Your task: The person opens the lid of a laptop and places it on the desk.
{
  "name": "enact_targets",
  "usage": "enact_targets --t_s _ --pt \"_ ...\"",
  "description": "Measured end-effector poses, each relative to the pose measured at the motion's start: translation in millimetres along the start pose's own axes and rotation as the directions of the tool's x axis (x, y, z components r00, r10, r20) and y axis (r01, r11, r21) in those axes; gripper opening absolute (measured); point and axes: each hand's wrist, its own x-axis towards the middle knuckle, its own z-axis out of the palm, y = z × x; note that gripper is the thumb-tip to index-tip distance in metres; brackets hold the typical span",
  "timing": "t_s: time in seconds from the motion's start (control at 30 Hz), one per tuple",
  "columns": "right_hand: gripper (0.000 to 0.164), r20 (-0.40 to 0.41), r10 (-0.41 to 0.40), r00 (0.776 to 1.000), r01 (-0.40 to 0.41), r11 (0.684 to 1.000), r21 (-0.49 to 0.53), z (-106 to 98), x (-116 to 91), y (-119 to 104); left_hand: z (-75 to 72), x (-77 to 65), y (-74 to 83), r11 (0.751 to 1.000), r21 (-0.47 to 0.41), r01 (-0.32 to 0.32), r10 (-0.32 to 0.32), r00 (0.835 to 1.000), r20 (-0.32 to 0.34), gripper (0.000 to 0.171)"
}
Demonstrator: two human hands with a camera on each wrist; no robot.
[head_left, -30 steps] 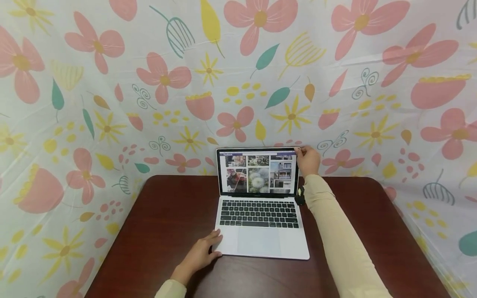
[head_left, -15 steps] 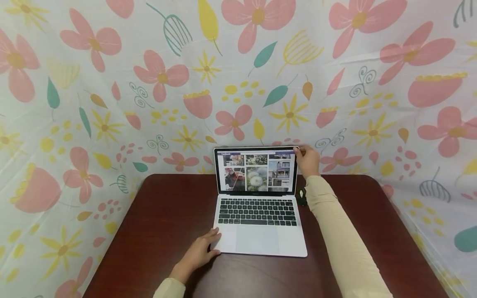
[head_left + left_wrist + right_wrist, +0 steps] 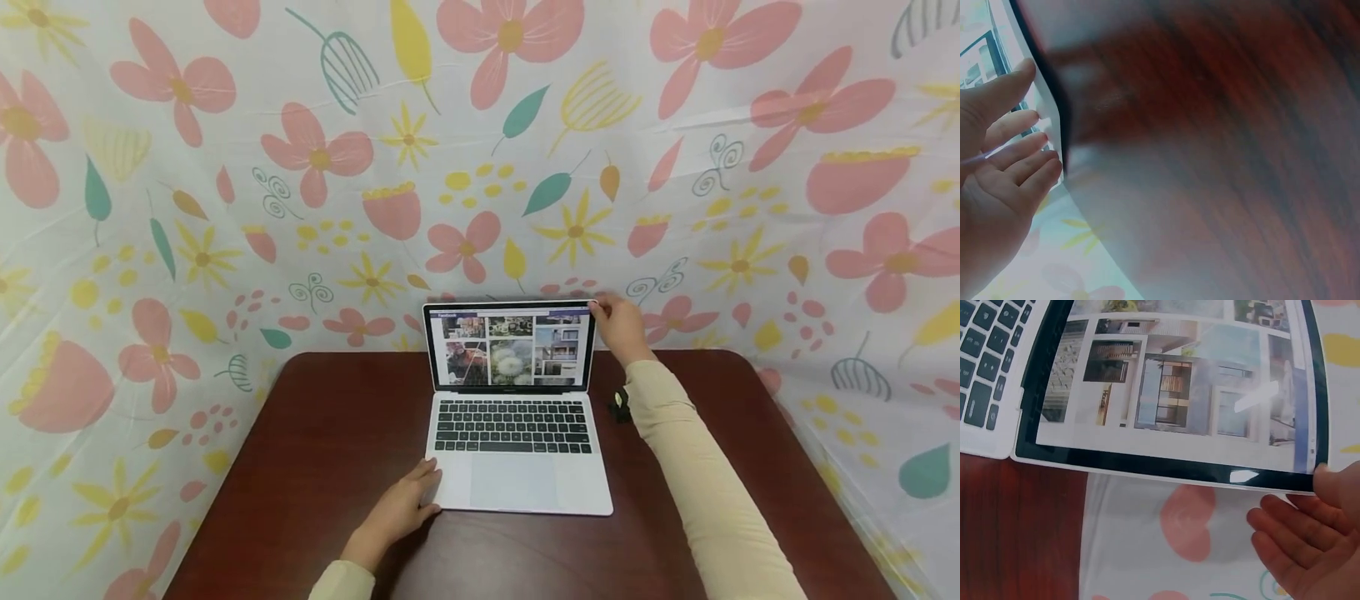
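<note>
A silver laptop (image 3: 517, 483) stands unfolded on the table, its screen (image 3: 512, 350) lit with a page of photos. At the screen's upper right corner my right hand (image 3: 622, 329) pinches the lid's edge. In the right wrist view that hand (image 3: 1310, 544) has its thumb on the black bezel (image 3: 1166, 464) and its other fingers loosely bent beside and behind the lid. My left hand (image 3: 401, 507) rests against the laptop's front left corner. Seen in the left wrist view, the left hand (image 3: 1004, 162) has its fingers nearly straight along the side edge.
The dark red wooden table (image 3: 322, 425) reaches to a floral curtain (image 3: 360, 208) close behind the laptop. Curtain also hangs along both sides. A small black object (image 3: 621, 405) shows under the right wrist.
The lid has tilted slightly forward, its top edge looking wider and lower relative to the hinge. My right wrist has moved a little outward. My left hand keeps its place at the corner.
</note>
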Motion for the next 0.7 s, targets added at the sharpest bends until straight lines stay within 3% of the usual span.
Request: enact_targets --t_s 0.4,0.57,0.7 --pt "0.043 0.236 -0.039 0.971 0.054 0.997 -0.059 -18.1 -18.9 -0.5 0.6 -0.8 -2.7 0.999 0.013 -0.031 0.031 1.0 -0.005 0.052" --pt "0.041 0.276 -0.056 0.96 0.077 0.995 -0.064 -27.5 -33.6 4.6 -4.8 -4.3 -3.4 0.999 0.02 -0.047 0.047 0.998 -0.041 0.047" --pt "0.038 0.257 -0.103 0.961 0.132 0.986 -0.098 -33.9 -50.6 7.4 -12.4 -6.3 -2.6 0.998 0.025 -0.066 0.068 0.993 -0.098 0.046"
